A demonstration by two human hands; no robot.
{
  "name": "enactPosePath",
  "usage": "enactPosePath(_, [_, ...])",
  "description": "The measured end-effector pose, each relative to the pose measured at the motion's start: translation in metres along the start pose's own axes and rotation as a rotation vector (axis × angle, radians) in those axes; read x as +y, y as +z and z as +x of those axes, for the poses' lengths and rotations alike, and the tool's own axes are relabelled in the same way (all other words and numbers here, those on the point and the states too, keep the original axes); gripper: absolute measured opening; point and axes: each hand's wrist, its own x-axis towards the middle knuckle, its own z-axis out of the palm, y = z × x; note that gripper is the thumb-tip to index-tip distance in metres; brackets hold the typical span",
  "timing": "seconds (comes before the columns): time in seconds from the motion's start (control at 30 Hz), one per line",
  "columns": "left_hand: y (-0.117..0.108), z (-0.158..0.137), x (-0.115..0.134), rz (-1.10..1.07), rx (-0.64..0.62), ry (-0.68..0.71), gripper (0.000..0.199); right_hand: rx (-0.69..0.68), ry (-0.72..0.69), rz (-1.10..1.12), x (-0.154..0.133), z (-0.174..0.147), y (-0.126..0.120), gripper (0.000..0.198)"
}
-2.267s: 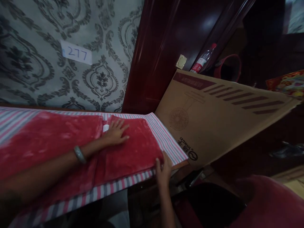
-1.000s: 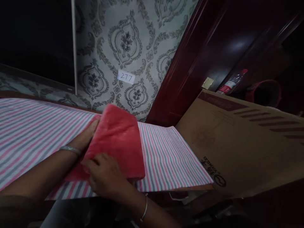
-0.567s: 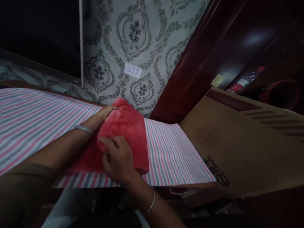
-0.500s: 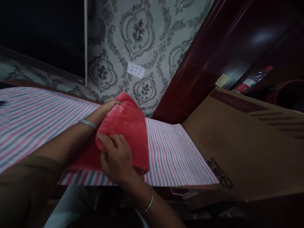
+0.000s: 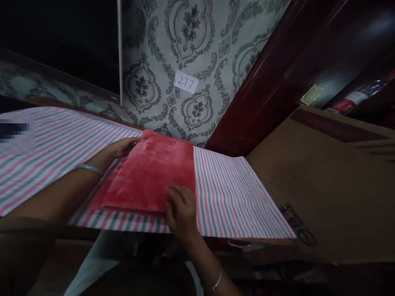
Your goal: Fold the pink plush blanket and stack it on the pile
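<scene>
A red plush cloth point(image 5: 154, 168), folded into a flat, layered rectangle, lies on the striped sheet near the table's front edge. At its far left corner rests my left hand point(image 5: 123, 147), fingers stretched out against the cloth's edge, their tips partly hidden. My right hand point(image 5: 182, 209) lies over the near right corner, with the fingers apart, slightly bent and touching the top layer. A bracelet shows on each wrist.
Pink, grey and white striped sheet point(image 5: 228, 193) covers the table. A large cardboard box point(image 5: 327, 193) stands at the right, with a bottle point(image 5: 348, 102) behind it. Patterned wall point(image 5: 191, 45), dark screen point(image 5: 58, 41) and dark red wooden panel point(image 5: 262, 90) bound the far side.
The raised flap of the red cloth has come down flat to the right. My right hand has let go of its edge and moved right; my left hand has drawn back to the left.
</scene>
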Motion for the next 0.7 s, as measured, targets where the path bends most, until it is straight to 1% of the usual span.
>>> enactPosePath(0.07, [-0.001, -0.002, -0.002, -0.001, -0.05, -0.051, 0.042, 0.028, 0.094, -0.064, 0.016, -0.016, -0.019, 0.048])
enactPosePath(0.13, [-0.001, -0.006, -0.005, 0.011, -0.041, -0.025, 0.051, -0.017, 0.172, -0.114, 0.025, -0.035, -0.029, 0.062])
enactPosePath(0.17, [0.0, -0.008, -0.008, 0.02, -0.03, 0.007, 0.057, -0.051, 0.211, -0.126, 0.028, -0.045, -0.03, 0.069])
enactPosePath(0.23, [0.002, -0.014, -0.013, 0.049, -0.008, 0.079, 0.071, -0.091, 0.291, -0.123, 0.029, -0.063, -0.024, 0.083])
enactPosePath(0.3, [0.006, -0.02, -0.017, 0.082, 0.028, 0.114, 0.081, -0.078, 0.384, -0.103, 0.028, -0.076, -0.011, 0.094])
enactPosePath(0.37, [0.01, -0.028, -0.02, 0.094, 0.055, 0.099, 0.088, -0.041, 0.483, -0.082, 0.027, -0.081, 0.003, 0.103])
enactPosePath(0.43, [0.014, -0.035, -0.024, 0.096, 0.04, 0.076, 0.09, -0.017, 0.565, -0.058, 0.026, -0.078, 0.013, 0.111])
enactPosePath(0.5, [0.018, -0.043, -0.028, 0.115, 0.001, 0.085, 0.087, 0.009, 0.625, -0.032, 0.026, -0.071, 0.018, 0.115])
enactPosePath(0.57, [0.021, -0.049, -0.029, 0.151, -0.003, 0.134, 0.084, 0.039, 0.652, -0.008, 0.028, -0.064, 0.019, 0.113])
enactPosePath(0.63, [0.024, -0.054, -0.025, 0.187, 0.036, 0.203, 0.082, 0.056, 0.638, -0.005, 0.031, -0.061, 0.017, 0.106])
enactPosePath(0.7, [0.026, -0.057, -0.016, 0.219, 0.07, 0.252, 0.079, 0.039, 0.582, -0.023, 0.034, -0.062, 0.014, 0.096])
